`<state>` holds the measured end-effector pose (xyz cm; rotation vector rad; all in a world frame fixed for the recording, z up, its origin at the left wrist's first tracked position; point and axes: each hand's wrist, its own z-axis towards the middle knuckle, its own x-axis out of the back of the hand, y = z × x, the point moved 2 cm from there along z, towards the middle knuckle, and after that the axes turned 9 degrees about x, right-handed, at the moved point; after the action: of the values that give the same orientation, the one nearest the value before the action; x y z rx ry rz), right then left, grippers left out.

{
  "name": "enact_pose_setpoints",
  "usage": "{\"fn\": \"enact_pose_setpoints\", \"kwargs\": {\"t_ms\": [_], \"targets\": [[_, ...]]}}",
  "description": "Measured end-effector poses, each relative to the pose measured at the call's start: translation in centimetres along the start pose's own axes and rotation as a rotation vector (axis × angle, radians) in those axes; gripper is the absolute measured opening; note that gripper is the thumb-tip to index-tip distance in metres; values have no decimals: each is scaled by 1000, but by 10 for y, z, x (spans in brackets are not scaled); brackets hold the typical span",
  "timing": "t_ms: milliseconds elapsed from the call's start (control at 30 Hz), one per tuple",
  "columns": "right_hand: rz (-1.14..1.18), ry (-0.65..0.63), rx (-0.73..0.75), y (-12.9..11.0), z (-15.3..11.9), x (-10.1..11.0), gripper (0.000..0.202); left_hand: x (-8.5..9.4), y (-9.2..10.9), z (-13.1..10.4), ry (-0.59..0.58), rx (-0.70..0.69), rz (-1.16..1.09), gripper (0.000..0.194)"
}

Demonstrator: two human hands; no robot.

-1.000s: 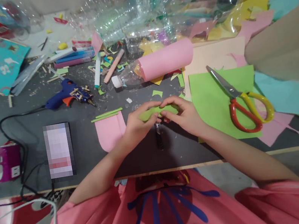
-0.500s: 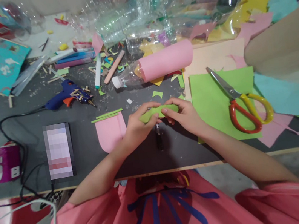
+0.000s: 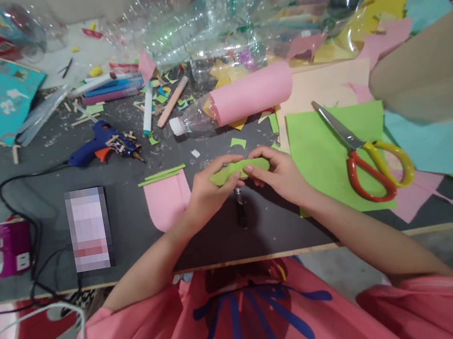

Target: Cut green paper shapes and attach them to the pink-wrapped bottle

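A piece of green paper [image 3: 224, 174] is pinched between my two hands above the front of the table. My left hand [image 3: 208, 190] is closed on its left end, and my right hand [image 3: 277, 172] on its right end, thumbs on top. Below the paper lies a dark pen-like tool [image 3: 241, 210], its upper end hidden by my hands. Left of my left hand rests a pink paper pocket shape [image 3: 165, 203] with thin green strips [image 3: 164, 174] along its top. A bottle wrapped in pink paper [image 3: 252, 93] lies on its side beyond my hands.
Scissors [image 3: 352, 142] with red and yellow handles lie on a green sheet [image 3: 317, 166] at right. A blue glue gun [image 3: 94, 145], its cord and a phone [image 3: 89, 230] are at left. Clear plastic bottles [image 3: 201, 17], markers and paper scraps crowd the back.
Both hands keep the same grip on the green paper, with barely any visible movement. The other things stay where they were.
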<state>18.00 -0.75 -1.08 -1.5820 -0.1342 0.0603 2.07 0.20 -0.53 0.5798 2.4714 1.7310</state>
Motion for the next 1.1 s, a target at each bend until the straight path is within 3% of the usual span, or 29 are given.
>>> {"fn": "enact_pose_setpoints", "kwargs": {"t_ms": [133,400,1100], "targets": [[-10,42,138,-3,0,1,21,0,0,1,4,13,-42,24],[-51,13,235,-2,-2,1,6,-1,0,0,7,-26,-62,23],[-2,51,114,0,-4,-2,7,-2,-4,1,26,-32,-97,25]]}}
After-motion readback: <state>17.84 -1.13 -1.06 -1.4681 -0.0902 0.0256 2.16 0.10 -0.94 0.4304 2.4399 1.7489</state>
